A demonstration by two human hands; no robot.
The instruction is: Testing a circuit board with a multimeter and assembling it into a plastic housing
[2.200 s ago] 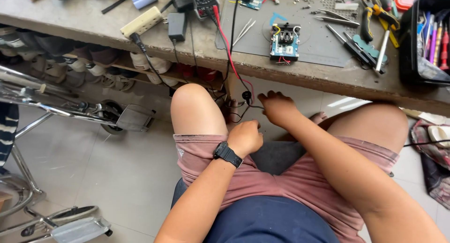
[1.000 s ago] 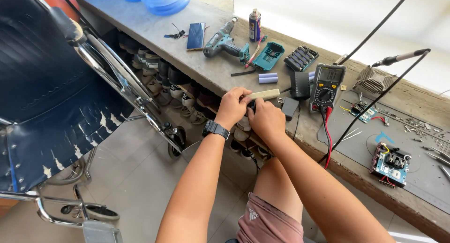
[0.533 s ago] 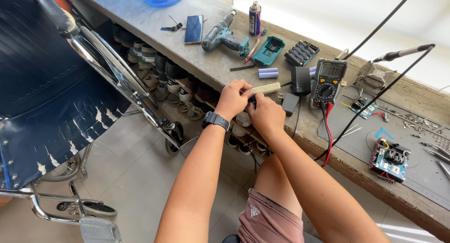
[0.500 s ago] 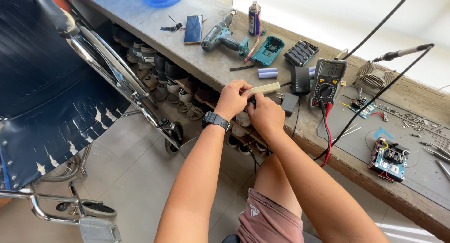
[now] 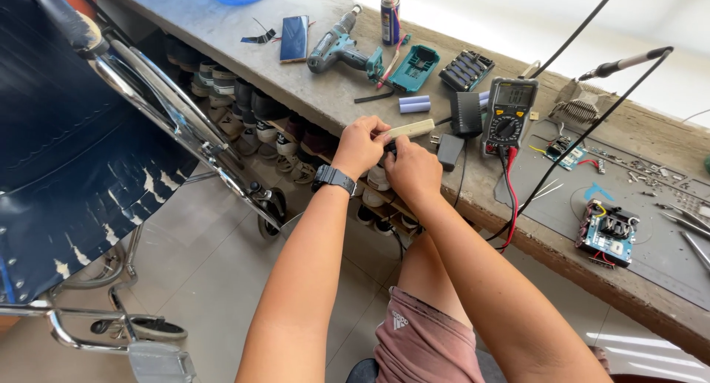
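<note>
At the near edge of the workbench, both hands have come up from the lap of 2.2 seconds ago and now meet, barely shifted over the last second, so the work looks settled there. The left hand pinches one end of a pale flat bar; the right hand curls just below it, its grip hidden. A multimeter sits just beyond.

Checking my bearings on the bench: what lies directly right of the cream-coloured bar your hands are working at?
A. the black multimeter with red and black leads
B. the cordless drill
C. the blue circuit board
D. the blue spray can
A: the multimeter sits just right of the cream bar that the left hand and right hand touch.
</note>
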